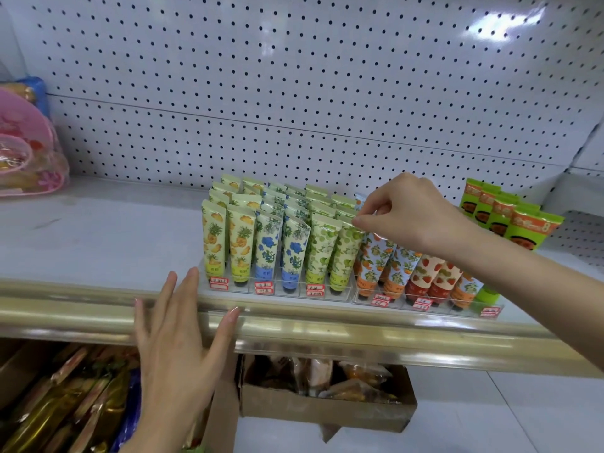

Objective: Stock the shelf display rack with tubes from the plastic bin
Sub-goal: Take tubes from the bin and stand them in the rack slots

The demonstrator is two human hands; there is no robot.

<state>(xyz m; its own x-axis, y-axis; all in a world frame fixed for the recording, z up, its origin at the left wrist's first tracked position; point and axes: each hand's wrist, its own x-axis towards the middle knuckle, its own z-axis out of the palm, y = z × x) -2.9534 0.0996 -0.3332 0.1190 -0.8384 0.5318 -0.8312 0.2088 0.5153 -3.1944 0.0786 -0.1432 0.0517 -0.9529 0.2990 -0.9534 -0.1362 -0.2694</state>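
Observation:
A clear display rack (277, 291) on the white shelf (98, 230) holds rows of upright tubes: pineapple-print (214, 238), blue-flower (268, 246) and green-leaf tubes (322, 248). A second clear rack (425, 305) to its right holds orange-print (372, 256) and strawberry-print tubes (425, 273). My right hand (408, 214) pinches the top edge of a front-row green-leaf tube (343, 253). With its fingers straight and spread, my left hand (178, 331) hovers at the shelf's front edge, left of the rack, holding nothing. The plastic bin is out of view.
Bright green packs (516, 223) stand at the back right. Pink packaged goods (26, 148) lie at the far left of the shelf. A gold rail (359, 331) runs along the shelf's front. Below sit a cardboard box (327, 410) of packets and bagged goods (65, 403).

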